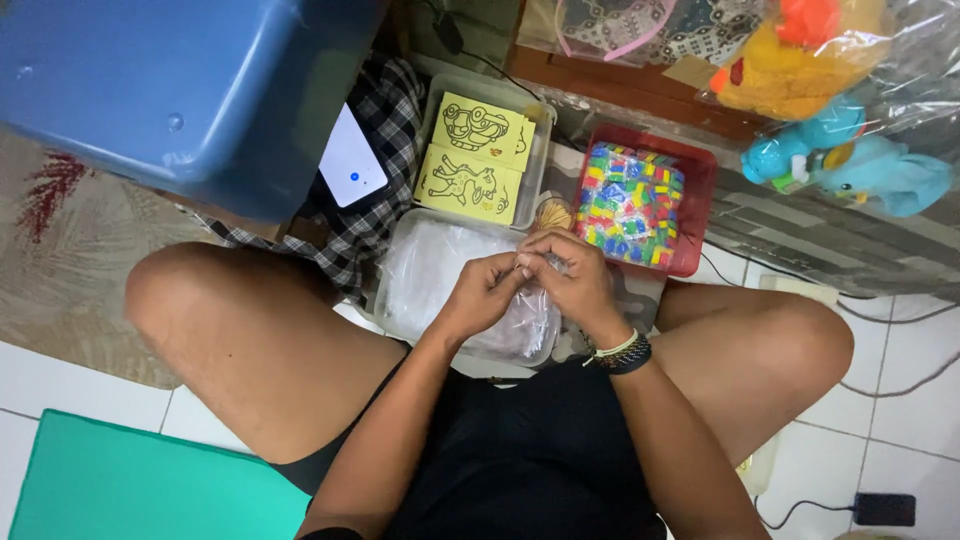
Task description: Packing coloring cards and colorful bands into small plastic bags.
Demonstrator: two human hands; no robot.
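Observation:
My left hand (pixel 487 293) and my right hand (pixel 572 278) meet fingertip to fingertip over a clear plastic tub (pixel 420 262) full of clear plastic bags. Both pinch a small clear bag (pixel 538 268) between them. What is inside the bag is too small to tell. A bundle of thin wooden sticks (pixel 553 213) stands just beyond my fingers. My right wrist wears a dark and pale bracelet (pixel 622 352). I sit cross-legged on the floor, knees out to both sides.
A clear tray (pixel 536 148) holds yellow picture cards (pixel 478 150). A red tray (pixel 701 210) holds a bag of coloured pieces. A phone (pixel 352 160) lies on checked cloth. A blue tub (pixel 170 90) sits far left, plush toys (pixel 830 110) far right, a teal lid (pixel 110 490) near left.

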